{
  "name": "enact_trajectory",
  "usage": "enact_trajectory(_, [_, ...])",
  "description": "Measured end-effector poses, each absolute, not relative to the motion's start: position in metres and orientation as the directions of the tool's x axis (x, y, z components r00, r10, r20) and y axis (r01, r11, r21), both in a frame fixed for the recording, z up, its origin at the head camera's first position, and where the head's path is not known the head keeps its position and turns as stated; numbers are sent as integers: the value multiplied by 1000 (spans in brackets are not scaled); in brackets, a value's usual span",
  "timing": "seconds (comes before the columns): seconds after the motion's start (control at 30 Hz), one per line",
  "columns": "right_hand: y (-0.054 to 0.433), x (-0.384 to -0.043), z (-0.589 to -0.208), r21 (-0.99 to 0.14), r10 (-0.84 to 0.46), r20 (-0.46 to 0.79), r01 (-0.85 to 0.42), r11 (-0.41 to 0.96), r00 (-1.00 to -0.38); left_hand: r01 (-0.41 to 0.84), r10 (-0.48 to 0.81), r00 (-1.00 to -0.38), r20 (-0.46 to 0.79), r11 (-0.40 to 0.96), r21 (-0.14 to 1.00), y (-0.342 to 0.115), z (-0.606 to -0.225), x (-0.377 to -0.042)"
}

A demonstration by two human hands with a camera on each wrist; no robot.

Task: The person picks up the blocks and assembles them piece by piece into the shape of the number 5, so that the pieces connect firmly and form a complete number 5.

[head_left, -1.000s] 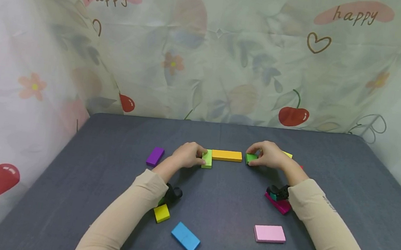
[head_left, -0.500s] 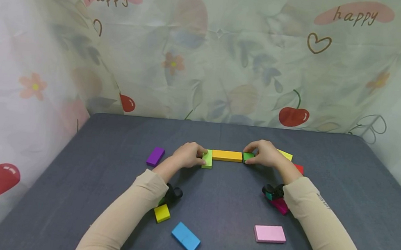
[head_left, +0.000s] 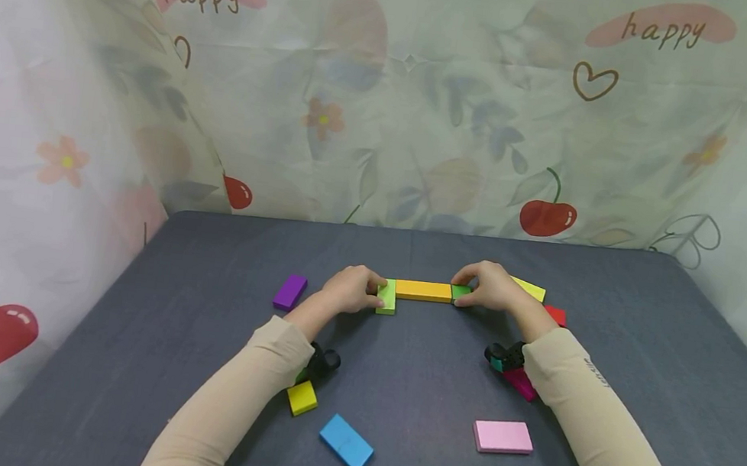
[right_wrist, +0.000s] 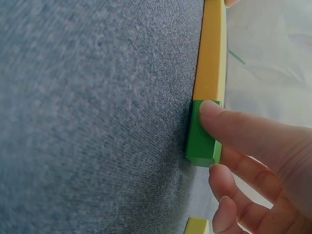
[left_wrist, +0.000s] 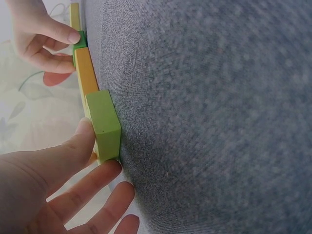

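Observation:
At the back of the table my left hand (head_left: 348,289) pinches a light green block (head_left: 386,300) between thumb and fingers. The orange-yellow bar (head_left: 422,291) lies with its left end against that block. Against the bar's right end sits a short green block (head_left: 460,293), pinched by my right hand (head_left: 493,287). Seen from the right wrist, the thumb presses the near side of the green block (right_wrist: 201,134), which meets the bar (right_wrist: 209,58) end to end. From the left wrist, thumb and index finger touch the light green block (left_wrist: 107,119).
Behind my right forearm lie yellow (head_left: 530,288) and red (head_left: 555,315) blocks, partly hidden. A magenta block (head_left: 521,385) is under the right wrist camera. Pink (head_left: 503,437), blue (head_left: 346,444), yellow (head_left: 302,398) and purple (head_left: 290,293) blocks lie around the dark cloth.
My right hand has slid the green block leftward, and the gap between it and the orange-yellow bar has closed. The left hand has stayed in place on the light green block.

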State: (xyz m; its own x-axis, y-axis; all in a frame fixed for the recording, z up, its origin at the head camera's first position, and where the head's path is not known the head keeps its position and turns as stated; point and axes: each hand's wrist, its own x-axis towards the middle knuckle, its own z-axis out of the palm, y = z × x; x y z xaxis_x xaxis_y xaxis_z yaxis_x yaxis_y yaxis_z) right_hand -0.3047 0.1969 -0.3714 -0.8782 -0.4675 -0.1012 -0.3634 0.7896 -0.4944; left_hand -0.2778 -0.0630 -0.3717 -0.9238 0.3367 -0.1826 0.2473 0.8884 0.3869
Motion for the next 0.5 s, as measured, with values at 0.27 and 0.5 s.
enact_trajectory(0.27, [196, -305, -371, -496, -466, -105, -360, 790, -879, 253, 341, -924, -176, 886, 389, -64, -372, -278])
enact_trajectory(0.5, [196, -305, -371, -496, -462, -111, -354, 793, -880, 249, 336, -925, -175, 887, 388, -64, -372, -278])
